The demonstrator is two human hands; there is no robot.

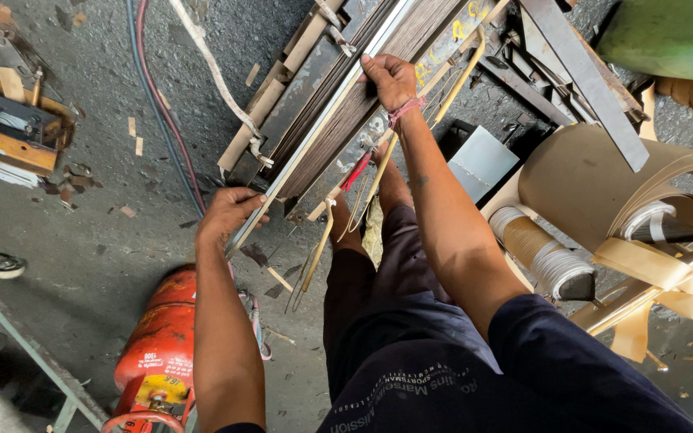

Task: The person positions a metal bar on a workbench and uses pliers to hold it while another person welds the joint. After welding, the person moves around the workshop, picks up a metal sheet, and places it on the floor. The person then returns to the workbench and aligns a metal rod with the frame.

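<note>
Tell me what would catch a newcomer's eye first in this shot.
First, the two hands on the stack of dark sheets leaning at the top middle: the left hand grips a thin metal strip at its lower end, the right hand presses on the stack higher up. Next, the orange-red gas cylinder at the lower left, and the rolls of tan sheet at the right.

Both arms reach forward and down, bare to the short dark sleeves. The left hand [228,210] is nearer the body, fingers curled in a grip. The right hand [389,78] stretches farther out, fingers closed, a pink band around its wrist.
</note>
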